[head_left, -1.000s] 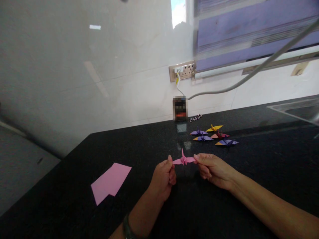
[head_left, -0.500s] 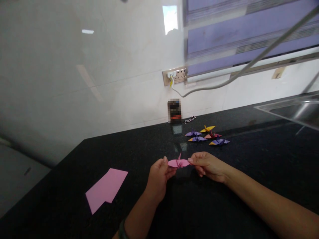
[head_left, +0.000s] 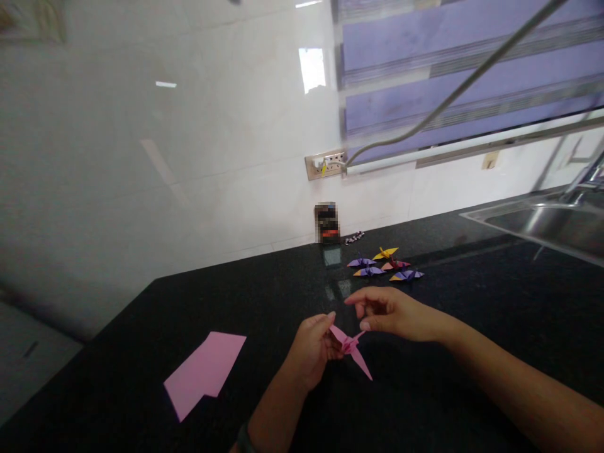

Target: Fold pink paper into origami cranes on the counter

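Observation:
A pink paper crane (head_left: 350, 346) is pinched by one wing between the thumb and fingers of my left hand (head_left: 314, 349). Its other wing points down to the right, over the black countertop (head_left: 401, 402). My right hand (head_left: 394, 313) is beside the crane with thumb and index finger apart, the thumb tip close to one of the crane's narrow points; whether they touch I cannot tell. Pink paper sheets (head_left: 205, 374) lie flat to the left of my hands. Beyond my right hand sit several finished cranes, among them a yellow crane (head_left: 385, 253) and a purple crane (head_left: 407, 275).
A dark blurred box (head_left: 327, 222) stands against the tiled wall, with a small beaded strand (head_left: 355, 238) next to it. A wall socket (head_left: 325, 165) holds a plug with a grey cable (head_left: 448, 100). The steel sink (head_left: 547, 223) lies at the right.
My right hand has let go of the wing it pinched and opened. The crane has turned in my left hand, its free wing now pointing down right. The camera view has shifted slightly.

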The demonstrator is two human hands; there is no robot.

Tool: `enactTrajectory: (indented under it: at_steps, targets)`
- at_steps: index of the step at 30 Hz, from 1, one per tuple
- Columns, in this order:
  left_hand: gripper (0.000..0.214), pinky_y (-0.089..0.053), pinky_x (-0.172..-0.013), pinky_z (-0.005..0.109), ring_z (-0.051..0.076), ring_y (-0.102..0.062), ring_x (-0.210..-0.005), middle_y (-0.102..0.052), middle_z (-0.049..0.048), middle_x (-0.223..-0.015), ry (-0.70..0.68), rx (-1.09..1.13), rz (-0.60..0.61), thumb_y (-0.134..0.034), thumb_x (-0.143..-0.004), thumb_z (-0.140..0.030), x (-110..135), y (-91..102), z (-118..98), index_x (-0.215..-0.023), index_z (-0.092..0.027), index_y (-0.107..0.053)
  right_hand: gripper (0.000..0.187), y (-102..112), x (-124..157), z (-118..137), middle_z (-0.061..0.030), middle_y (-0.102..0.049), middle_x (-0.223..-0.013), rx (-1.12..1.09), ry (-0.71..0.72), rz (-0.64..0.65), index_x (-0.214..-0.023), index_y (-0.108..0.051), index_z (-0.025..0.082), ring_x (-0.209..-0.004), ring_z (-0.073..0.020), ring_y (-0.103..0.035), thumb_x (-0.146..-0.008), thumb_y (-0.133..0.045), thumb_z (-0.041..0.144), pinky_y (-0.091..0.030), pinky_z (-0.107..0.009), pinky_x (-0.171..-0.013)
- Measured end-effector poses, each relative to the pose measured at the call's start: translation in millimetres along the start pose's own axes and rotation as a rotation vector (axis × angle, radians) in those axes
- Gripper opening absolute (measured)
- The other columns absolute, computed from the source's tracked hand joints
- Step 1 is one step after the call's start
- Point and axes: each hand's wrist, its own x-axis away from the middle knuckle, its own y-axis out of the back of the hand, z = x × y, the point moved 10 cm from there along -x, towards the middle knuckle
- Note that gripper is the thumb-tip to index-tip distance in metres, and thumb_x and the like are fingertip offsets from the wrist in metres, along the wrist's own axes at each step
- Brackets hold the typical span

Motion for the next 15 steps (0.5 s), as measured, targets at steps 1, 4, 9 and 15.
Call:
enactTrajectory:
  at_steps: [1,4,9,15]
  targets:
    - [0.026,-0.036,-0.041,0.02,0.011,-0.052,-0.041,-0.056,0.0005,-0.049,0.012,0.014,0.0,-0.054,-0.071,-0.037,-0.1,0.5,1.1,-0.063,-0.014,-0.047,0.034,-1.6,1.7,0.9,0.0012,-0.053,-0.074,0.004,-0.006,0.011,-0.102,-0.054,0.018,-0.063,-0.0092,-0.048,-0.069,-0.061,0.023,-0.038,-0.022,-0.057]
    - [0.024,-0.035,-0.04,0.021,0.011,-0.05,-0.039,-0.056,0.0005,-0.049,0.057,0.037,0.007,-0.054,-0.07,-0.036,0.1,0.5,5.8,-0.063,-0.014,-0.047,0.031,-2.0,7.3,1.2,0.0007,-0.054,-0.073,0.015,-0.021,0.02,-0.099,-0.056,0.017,-0.064,-0.0099,-0.048,-0.069,-0.061,0.025,-0.039,-0.022,-0.058]
    - [0.027,-0.034,-0.04,0.02,0.011,-0.05,-0.039,-0.056,0.0012,-0.048,0.093,0.01,0.038,-0.053,-0.071,-0.039,2.2,-4.2,11.3,-0.063,-0.014,-0.048,0.017,-7.4,16.1,4.6,0.0001,-0.056,-0.068,0.149,-0.016,0.0,-0.082,-0.061,0.016,-0.062,-0.0112,-0.049,-0.071,-0.059,0.028,-0.039,-0.022,-0.056]
    - [0.037,-0.036,-0.042,0.02,0.011,-0.051,-0.042,-0.055,0.0008,-0.052,0.047,-0.053,-0.049,-0.047,-0.071,-0.051,-0.9,9.3,8.8,-0.068,-0.014,-0.048,0.019,19.6,24.3,-4.1,0.0007,-0.053,-0.059,0.324,-0.077,-0.192,-0.069,-0.059,0.014,-0.053,-0.0102,-0.045,-0.072,-0.055,0.033,-0.034,-0.021,-0.048]
